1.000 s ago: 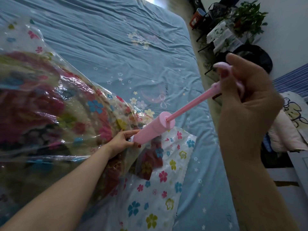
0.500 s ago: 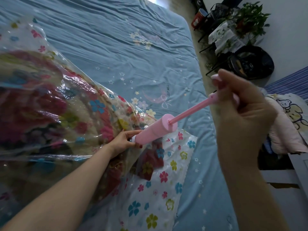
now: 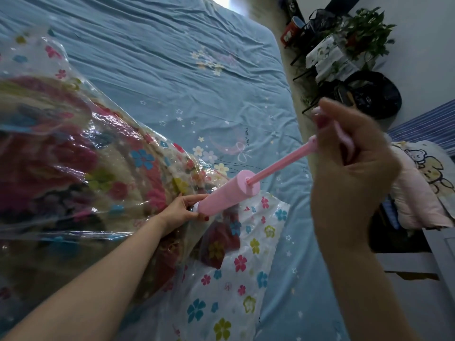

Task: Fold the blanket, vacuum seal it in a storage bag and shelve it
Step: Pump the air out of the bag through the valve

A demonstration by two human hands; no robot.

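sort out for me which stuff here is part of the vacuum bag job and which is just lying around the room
Part of the job:
- storage bag, flower-printed, on the bed
- blanket inside it
- pink hand pump
- left hand holding the pump's base against the bag
- right hand gripping the plunger handle

Lying about:
- blue bedsheet
- potted plant
- black bag on the floor
- bear-print pillow

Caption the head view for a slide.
Left hand steadies pink plastic hand pump on flower-printed clear storage bag; right hand grips its plunger handle.
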